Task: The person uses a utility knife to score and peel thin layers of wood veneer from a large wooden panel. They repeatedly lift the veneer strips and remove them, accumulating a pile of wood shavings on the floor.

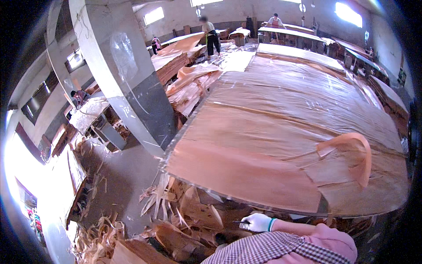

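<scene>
My right hand [258, 222], in a white glove with a green-edged cuff, is held in front of my checked apron, below the table's near edge. Its fingers are closed on a thin dark tool [241, 222], whose kind is too small to make out. Beyond it, thin orange-brown wood veneer sheets [246, 165] cover a large table, wrinkled in long folds. One loose veneer piece [361, 154] curls up at the right of the surface. My left hand does not show.
Torn veneer scraps [193, 211] heap on the floor below the table's left corner. A grey-and-white pillar [127, 83] stands left of the table. Stacked veneer [171, 68] lies behind it. Other people [212, 37] work at tables farther back.
</scene>
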Action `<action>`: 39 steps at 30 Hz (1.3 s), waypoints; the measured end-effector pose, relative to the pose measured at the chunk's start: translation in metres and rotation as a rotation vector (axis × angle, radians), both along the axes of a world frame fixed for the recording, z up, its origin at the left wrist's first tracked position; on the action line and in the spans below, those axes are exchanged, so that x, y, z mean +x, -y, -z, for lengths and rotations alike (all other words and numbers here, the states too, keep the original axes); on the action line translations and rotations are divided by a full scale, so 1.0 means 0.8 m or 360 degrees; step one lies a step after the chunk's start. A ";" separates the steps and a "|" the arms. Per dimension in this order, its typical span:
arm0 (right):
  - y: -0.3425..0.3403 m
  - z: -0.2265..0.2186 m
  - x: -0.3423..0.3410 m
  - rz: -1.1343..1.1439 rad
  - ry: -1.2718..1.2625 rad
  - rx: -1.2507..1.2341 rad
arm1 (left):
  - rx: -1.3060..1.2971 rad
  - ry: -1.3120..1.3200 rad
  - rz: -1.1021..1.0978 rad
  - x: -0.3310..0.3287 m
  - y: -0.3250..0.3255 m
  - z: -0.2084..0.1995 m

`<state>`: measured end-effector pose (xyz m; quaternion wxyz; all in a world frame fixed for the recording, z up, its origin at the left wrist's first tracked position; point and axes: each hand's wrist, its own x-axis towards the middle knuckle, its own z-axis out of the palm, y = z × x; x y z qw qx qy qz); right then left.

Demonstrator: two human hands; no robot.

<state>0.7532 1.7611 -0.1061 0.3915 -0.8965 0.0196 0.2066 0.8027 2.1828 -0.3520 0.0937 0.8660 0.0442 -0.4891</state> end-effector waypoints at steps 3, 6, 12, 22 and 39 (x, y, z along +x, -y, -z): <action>-0.043 0.005 0.077 0.0001 0.0296 -0.0118 | 0.0018 -0.0041 -0.0012 0.061 -0.046 0.008; -0.086 0.003 0.154 0.0108 0.0466 -0.0008 | 0.0026 -0.0044 0.0130 0.116 -0.086 0.022; -0.130 -0.001 0.273 0.0250 0.0564 0.0008 | -0.0957 0.0902 -0.0402 0.308 -0.034 -0.088; -0.141 -0.058 0.548 0.0978 0.0606 0.1171 | -0.1708 0.0896 -0.0579 0.576 0.003 -0.238; -0.223 -0.443 0.659 0.0298 0.2061 0.2252 | -0.1683 0.2083 -0.0081 0.874 -0.038 -0.516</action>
